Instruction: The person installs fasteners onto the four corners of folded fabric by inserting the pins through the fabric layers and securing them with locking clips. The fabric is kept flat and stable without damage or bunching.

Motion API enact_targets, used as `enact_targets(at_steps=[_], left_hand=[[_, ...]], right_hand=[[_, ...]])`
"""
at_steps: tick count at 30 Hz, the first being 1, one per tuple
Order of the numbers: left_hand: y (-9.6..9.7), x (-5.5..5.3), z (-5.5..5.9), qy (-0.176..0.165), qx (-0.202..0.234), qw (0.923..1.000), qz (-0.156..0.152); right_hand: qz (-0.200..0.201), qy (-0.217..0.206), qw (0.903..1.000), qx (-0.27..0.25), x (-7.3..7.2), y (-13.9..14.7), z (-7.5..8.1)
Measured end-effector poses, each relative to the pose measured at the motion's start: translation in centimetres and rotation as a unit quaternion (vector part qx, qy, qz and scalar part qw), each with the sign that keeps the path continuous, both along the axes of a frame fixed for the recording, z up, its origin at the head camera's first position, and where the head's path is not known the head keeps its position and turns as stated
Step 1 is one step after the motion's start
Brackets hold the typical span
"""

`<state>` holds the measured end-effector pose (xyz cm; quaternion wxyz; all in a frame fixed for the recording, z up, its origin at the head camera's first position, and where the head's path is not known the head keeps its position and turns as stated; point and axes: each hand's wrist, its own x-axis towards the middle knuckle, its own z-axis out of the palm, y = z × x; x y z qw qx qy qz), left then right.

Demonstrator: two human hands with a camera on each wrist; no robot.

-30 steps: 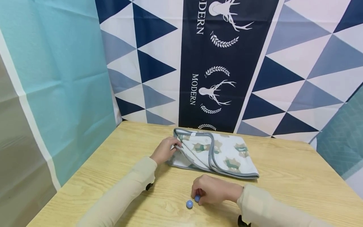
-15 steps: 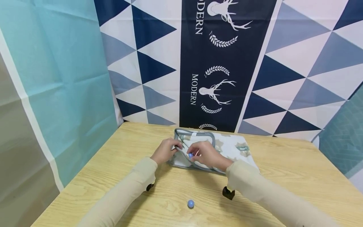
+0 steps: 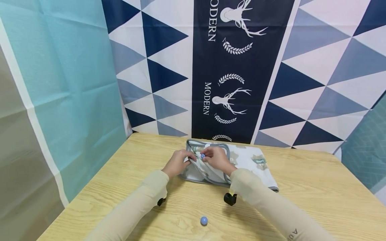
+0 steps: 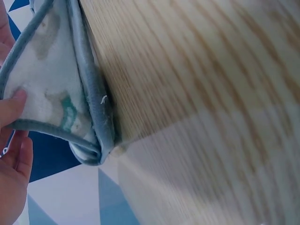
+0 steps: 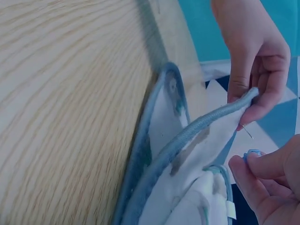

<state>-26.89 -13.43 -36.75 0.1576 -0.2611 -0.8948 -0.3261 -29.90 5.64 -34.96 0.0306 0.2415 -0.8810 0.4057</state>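
A folded white blanket point(image 3: 253, 159) with animal prints and grey-blue trim lies toward the back of the table. My left hand point(image 3: 178, 162) pinches its trimmed edge at the left end, lifting the upper layer into a gap, as the right wrist view shows. Thumb and fingers of my right hand point(image 3: 218, 159) pinch a small blue ball point(image 3: 203, 156) over the blanket, just right of the left fingertips. Part of that ball point(image 5: 253, 153) peeks out between the fingertips in the right wrist view. Another blue ball point(image 3: 203, 221) rests on the table nearer the front.
The wooden table point(image 3: 316, 194) reaches back to a hanging cloth point(image 3: 169, 67) with triangles and deer heads. A teal curtain point(image 3: 81, 100) borders the left side. Dark wrist-worn devices point(image 3: 230, 198) hang beneath both forearms.
My right hand has carried one blue ball from the front of the table up over the blanket's left part. The left hand keeps its pinch on the edge. The other ball stays put.
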Motion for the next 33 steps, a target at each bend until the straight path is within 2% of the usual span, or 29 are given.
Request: enact_targets(at_steps=[6, 21, 29, 33], left_hand=[[0.1, 0.1, 0.0, -0.013, 0.005, 0.9999, 0.004], [0.2, -0.1, 0.1, -0.027, 0.006, 0.9996, 0.006], [0.2, -0.3, 0.0, -0.031, 0.009, 0.9995, 0.007], [0.3, -0.3, 0.0, -0.038, 0.016, 0.9991, 0.008]], right_hand=[[-0.01, -0.023, 0.9996, -0.015, -0.3, -0.5, -0.3], [-0.016, -0.025, 0.9993, -0.021, -0.1, -1.1, 0.0], [-0.002, 0.023, 0.9997, -0.002, -0.2, -1.1, -0.1], [0.005, 0.028, 0.9996, 0.008, -0.1, -1.2, -0.1]])
